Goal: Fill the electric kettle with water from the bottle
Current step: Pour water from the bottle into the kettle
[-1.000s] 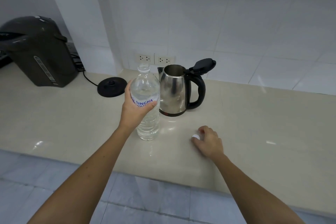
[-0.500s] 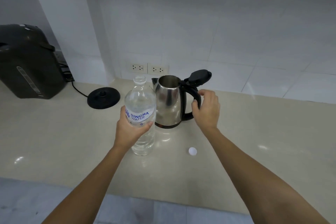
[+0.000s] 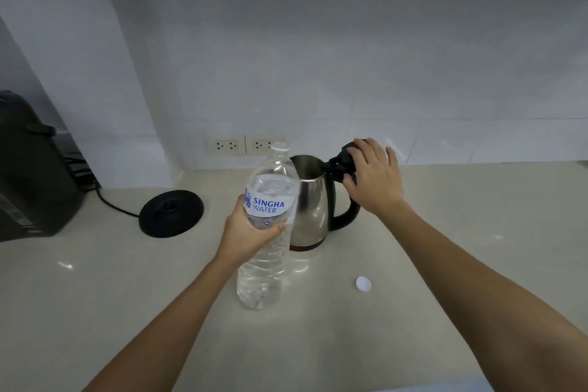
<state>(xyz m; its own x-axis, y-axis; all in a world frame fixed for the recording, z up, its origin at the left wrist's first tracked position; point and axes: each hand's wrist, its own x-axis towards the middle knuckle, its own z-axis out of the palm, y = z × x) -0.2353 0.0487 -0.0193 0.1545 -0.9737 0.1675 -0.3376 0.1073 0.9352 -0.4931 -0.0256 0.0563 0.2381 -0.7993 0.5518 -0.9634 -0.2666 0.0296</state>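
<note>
right hand (image 3: 374, 180) up from handle (image 3: 346, 213), now grasping lid (image 3: 345, 153), mostly hiding it. left hand (image 3: 246, 232) grips bottle (image 3: 270, 216), masking kettle (image 3: 313, 200) flank. cap (image 3: 363, 283) between kettle and countertop (image 3: 477, 216) front edge.

Entry: person, two arms recorded | left hand (image 3: 251, 232): bare | left forearm (image 3: 178, 312): uncovered as far as shown | right hand (image 3: 375, 178): bare | right forearm (image 3: 461, 270): uncovered as far as shown

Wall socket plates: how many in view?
2, side by side on the tiled wall above the counter: left plate clear of the bottle, right plate partly behind its neck. Others may be hidden behind the dark appliance.
</note>
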